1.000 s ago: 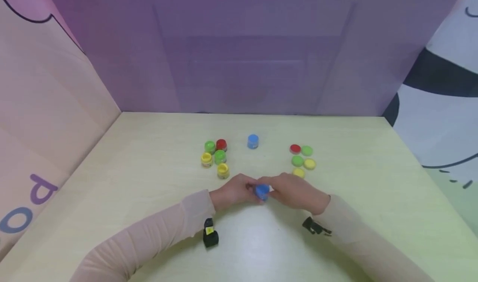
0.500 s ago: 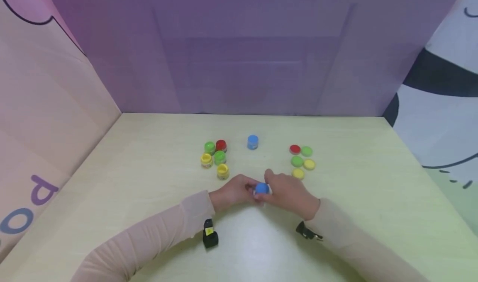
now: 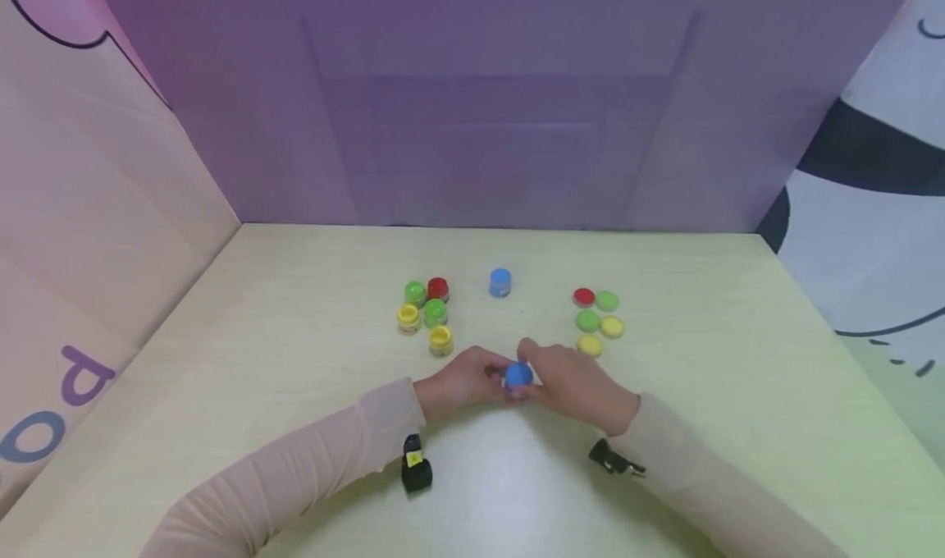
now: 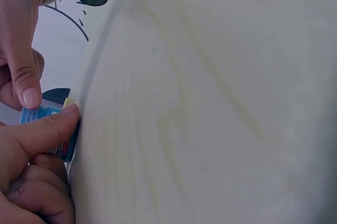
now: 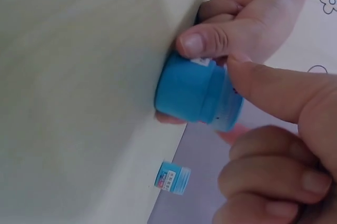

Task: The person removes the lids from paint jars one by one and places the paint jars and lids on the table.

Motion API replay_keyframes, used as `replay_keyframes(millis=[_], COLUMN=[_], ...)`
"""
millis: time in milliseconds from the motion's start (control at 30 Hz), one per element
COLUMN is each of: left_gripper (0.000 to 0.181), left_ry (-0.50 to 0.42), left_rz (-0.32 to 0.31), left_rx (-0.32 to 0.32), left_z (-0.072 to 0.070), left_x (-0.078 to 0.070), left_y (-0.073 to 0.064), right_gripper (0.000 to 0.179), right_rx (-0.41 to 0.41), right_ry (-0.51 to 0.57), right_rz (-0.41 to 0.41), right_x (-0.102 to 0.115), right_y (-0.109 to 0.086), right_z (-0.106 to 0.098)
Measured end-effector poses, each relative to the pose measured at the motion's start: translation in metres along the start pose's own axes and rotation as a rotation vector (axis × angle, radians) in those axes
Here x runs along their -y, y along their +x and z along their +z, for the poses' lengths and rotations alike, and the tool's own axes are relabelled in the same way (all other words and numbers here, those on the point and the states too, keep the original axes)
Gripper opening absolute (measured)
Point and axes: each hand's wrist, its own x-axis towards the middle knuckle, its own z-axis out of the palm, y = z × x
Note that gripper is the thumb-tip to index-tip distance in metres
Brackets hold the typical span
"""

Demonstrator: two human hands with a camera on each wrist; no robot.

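My left hand (image 3: pixel 468 381) grips a small blue jar (image 5: pixel 184 87) by its body, with the thumb along its side. The jar is just above or on the table; I cannot tell which. My right hand (image 3: pixel 579 384) pinches the jar's lid (image 5: pixel 227 103) between thumb and forefinger, its other fingers curled in the right wrist view. Beyond the hands, a second blue jar (image 3: pixel 499 282) stands upright. In the left wrist view the held jar (image 4: pixel 67 150) is mostly covered by fingers.
Left of centre stand a red jar (image 3: pixel 438 290), two green jars (image 3: pixel 435 313) and two yellow jars (image 3: pixel 440 341); the yellow ones look lidless. Loose lids lie to the right: red (image 3: pixel 584 297), green (image 3: pixel 587 321) and yellow (image 3: pixel 591 345). A purple panel (image 3: pixel 502 148) borders the table's back.
My right hand has turned about the lid, its forefinger raised from across the top to the far side. The left hand keeps its grip in place. The other jars and lids have not moved.
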Motion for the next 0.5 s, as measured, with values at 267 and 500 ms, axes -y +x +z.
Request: replay_keyframes(millis=[267, 500], left_gripper=[0.027, 0.028], left_ry=[-0.005, 0.000], left_rz=[0.006, -0.012], left_rx=[0.015, 0.011], left_z=[0.0000, 0.0001], left_x=[-0.0006, -0.0006], left_y=[-0.0006, -0.0006], right_gripper=[0.029, 0.037], right_rx=[0.056, 0.066], right_ry=[0.040, 0.051], right_rz=[-0.086, -0.032], right_x=[-0.0043, -0.0045], right_y=[-0.0006, -0.0026], right_z=[-0.0060, -0.0068])
